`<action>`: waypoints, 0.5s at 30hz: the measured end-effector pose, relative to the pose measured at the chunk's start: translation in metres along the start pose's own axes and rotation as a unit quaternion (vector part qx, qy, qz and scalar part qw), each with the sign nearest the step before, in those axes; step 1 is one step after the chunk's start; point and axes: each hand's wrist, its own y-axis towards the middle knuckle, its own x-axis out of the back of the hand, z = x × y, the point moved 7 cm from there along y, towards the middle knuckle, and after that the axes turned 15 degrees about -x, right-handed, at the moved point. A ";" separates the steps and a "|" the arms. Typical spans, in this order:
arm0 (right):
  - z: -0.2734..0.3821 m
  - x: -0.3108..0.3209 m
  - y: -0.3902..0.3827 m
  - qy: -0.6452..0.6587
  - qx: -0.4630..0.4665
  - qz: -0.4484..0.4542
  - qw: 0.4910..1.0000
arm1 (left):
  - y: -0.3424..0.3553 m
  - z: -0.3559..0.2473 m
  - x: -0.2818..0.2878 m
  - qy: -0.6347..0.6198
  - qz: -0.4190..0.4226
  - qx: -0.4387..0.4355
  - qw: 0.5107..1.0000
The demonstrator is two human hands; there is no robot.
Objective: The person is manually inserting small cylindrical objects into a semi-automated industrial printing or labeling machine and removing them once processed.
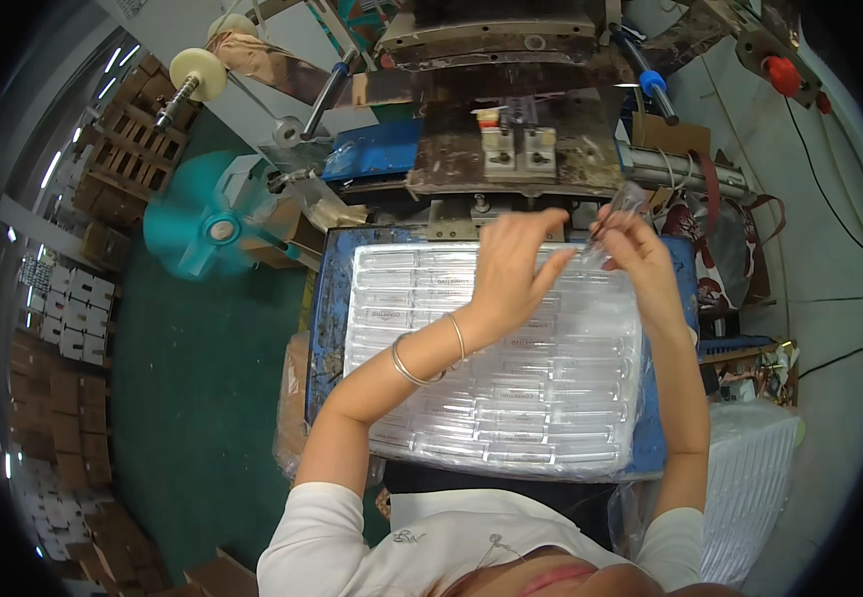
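Note:
My right hand pinches a small clear plastic case between thumb and fingers, above the far right corner of a tray. My left hand is raised left of it, thumb and fingers apart, with nothing visible in them; its fingertips are slightly blurred. Beneath both hands lies a white-edged tray filled with rows of clear plastic cases, some bearing dark print. Beyond my hands, a metal fixture with two pale blocks stands on the machine's brown plate.
The tray rests on a blue worktable. At the back is a machine with blue-collared handles and a red button. A teal fan turns at left, near stacked cartons. More wrapped trays stand at lower right.

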 end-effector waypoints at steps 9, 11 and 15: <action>0.025 0.051 0.026 0.076 0.017 -0.158 0.984 | 0.070 0.061 0.014 0.328 -0.040 -0.050 0.942; 0.031 0.046 0.032 0.071 0.019 -0.145 0.987 | 0.074 0.069 0.013 0.371 -0.015 -0.069 0.926; 0.040 0.044 0.057 0.046 0.015 -0.169 0.984 | 0.064 0.018 0.030 0.362 -0.132 -0.210 0.899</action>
